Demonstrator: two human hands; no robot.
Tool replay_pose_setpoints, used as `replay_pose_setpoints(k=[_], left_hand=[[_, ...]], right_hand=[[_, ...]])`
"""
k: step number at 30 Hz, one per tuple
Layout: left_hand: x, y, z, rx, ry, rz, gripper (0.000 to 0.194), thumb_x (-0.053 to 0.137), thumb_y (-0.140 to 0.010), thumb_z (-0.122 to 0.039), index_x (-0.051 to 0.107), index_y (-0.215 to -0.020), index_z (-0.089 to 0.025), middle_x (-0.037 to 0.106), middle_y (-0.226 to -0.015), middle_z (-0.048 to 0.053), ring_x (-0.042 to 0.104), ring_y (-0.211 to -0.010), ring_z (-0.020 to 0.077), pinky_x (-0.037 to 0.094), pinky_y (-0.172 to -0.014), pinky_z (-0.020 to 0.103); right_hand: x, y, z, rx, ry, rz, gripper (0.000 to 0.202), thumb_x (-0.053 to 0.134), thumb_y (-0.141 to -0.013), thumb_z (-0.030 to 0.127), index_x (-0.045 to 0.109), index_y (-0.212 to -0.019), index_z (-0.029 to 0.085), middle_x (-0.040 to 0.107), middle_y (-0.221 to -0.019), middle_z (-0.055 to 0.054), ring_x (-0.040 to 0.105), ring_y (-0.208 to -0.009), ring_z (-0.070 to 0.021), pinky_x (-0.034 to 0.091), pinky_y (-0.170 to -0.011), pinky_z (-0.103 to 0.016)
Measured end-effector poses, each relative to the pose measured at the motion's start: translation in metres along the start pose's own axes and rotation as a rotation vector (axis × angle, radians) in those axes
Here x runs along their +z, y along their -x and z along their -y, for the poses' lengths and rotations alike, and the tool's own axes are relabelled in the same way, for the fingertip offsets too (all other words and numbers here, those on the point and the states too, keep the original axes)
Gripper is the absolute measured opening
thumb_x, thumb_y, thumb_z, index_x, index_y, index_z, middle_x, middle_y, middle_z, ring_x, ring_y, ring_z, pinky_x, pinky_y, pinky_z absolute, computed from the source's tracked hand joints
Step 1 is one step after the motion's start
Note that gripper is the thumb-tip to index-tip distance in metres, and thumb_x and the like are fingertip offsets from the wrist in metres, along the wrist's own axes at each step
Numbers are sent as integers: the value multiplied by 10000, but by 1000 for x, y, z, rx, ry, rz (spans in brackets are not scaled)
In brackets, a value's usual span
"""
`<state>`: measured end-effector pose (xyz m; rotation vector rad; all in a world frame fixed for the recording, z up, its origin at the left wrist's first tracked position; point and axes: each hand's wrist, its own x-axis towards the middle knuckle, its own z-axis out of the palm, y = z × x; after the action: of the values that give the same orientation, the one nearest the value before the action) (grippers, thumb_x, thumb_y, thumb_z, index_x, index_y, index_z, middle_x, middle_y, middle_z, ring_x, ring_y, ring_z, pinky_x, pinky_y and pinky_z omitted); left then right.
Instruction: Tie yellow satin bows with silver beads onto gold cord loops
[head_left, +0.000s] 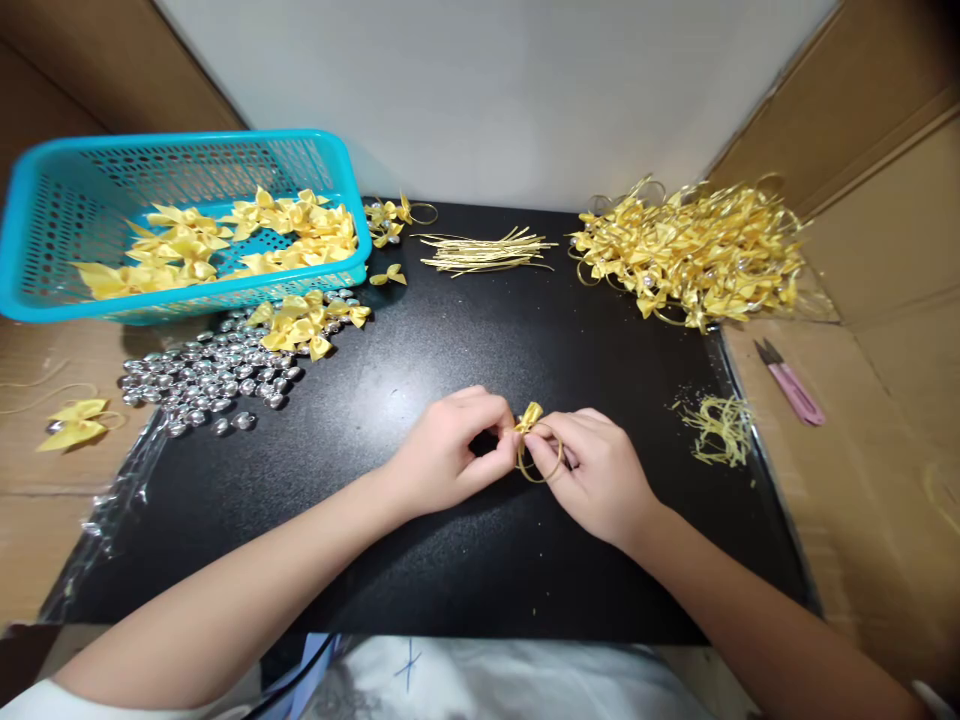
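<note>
Near the middle of the black table, a small yellow bow (530, 415) with a gold cord loop (537, 480) is held between both hands. My left hand (465, 445) pinches the bow's left side with thumb and forefinger. On the other side, my right hand (589, 465) is closed on the cord by the bow, and the loop hangs toward me over its fingertips. The fingers partly cover the bow's centre.
A blue basket (356, 215) of yellow bows stands back left, with silver beads (217, 375) before it. Gold cord pieces (487, 252) lie at the back. Finished-looking bows (690, 250) are heaped back right. Pink-handled snips (791, 385) and cord scraps (720, 430) lie right.
</note>
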<state>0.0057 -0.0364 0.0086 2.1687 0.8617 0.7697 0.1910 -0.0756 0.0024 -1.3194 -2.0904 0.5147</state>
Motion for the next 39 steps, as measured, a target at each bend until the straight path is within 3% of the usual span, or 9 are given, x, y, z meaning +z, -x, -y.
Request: replay_pose_setpoints(k=[4, 8, 14, 17, 21, 26, 34, 39], left_hand=[[1, 2, -1, -85, 195, -38, 108, 597, -820, -116, 504, -805, -170, 582, -703, -32, 533, -614, 80, 447, -593, 187], [0, 2, -2, -70, 262, 19, 72, 547, -864, -109, 593, -888, -159, 643, -767, -14, 557, -640, 74, 463, -610, 178], [2, 3, -1, -157, 276, -39, 93, 563, -790, -70, 541, -778, -159, 534, -610, -63, 457, -510, 54, 385, -488, 156], [1, 2, -2, -147, 267, -14, 102, 549, -786, -62, 597, -746, -143, 588, -602, -42, 491, -507, 58, 393, -493, 159], [-2, 1, -4, -163, 208, -16, 141, 576, -792, -81, 710, -775, -122, 694, -654, 13, 579, -538, 80, 439, -523, 170], [-3, 1, -7, -193, 146, -5, 73, 666, -770, -114, 738, -774, -125, 718, -658, 15, 616, -554, 83, 468, -541, 154], [1, 5, -3, 19, -153, -13, 98, 608, -836, -132, 699, -800, -137, 705, -696, 30, 648, -611, 114, 479, -582, 193], [5, 8, 0, 53, -281, -24, 114, 586, -870, -156, 675, -798, -148, 686, -695, 23, 632, -593, 110, 467, -566, 194]], right_hand=[[1, 0, 1, 15, -92, 22, 246, 503, -900, 192, 500, -655, 181, 459, -543, 49, 403, -511, -86, 348, -619, -236], [0, -1, 4, 100, -296, 84, 235, 511, -871, 165, 447, -647, 189, 413, -557, 58, 383, -509, -76, 319, -543, -208], [-4, -1, 6, 195, -468, 108, 160, 490, -878, 141, 508, -725, 182, 511, -647, 35, 461, -587, -81, 361, -581, -194], [-4, 0, 7, 199, -494, 112, 161, 490, -885, 145, 504, -729, 181, 519, -656, 34, 473, -602, -82, 366, -593, -195], [-2, 1, 7, 214, -521, 136, 145, 491, -899, 157, 524, -759, 178, 543, -684, 24, 501, -630, -90, 384, -622, -207], [-1, 2, 6, 230, -527, 178, 166, 465, -930, 195, 533, -780, 174, 531, -688, 19, 480, -615, -93, 379, -605, -215], [-4, 2, 10, 339, -529, 298, 202, 457, -931, 224, 478, -734, 184, 429, -567, 60, 382, -503, -72, 295, -501, -207], [-3, 1, 9, 429, -585, 333, 217, 471, -928, 254, 473, -723, 185, 410, -553, 63, 366, -500, -73, 281, -478, -202]])
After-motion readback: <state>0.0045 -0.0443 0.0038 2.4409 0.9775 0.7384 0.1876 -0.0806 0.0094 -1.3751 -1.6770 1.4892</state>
